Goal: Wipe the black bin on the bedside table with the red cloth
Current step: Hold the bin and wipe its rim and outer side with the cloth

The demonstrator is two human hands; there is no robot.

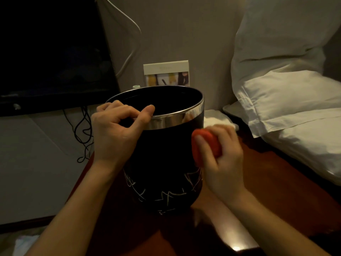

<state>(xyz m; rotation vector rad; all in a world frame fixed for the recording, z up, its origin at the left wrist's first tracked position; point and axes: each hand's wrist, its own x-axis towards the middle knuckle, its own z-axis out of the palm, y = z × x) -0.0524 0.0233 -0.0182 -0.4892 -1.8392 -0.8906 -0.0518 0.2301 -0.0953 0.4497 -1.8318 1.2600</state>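
Observation:
The black bin [162, 163] with a shiny metal rim and pale scribble marks low on its side stands upright on the dark wooden bedside table [276, 191]. My left hand [114, 133] grips the bin's rim on the near left, thumb on the metal band and fingers curled over the edge. My right hand [221, 159] holds the bunched red cloth [204, 146] and presses it against the bin's right side, just below the metal band.
White pillows [287, 100] lie on the bed at the right. A white cloth [217, 119] sits on the table behind the bin. A card stand [167, 72] leans at the wall. A dark screen [51, 52] and hanging cables [83, 133] are at the left.

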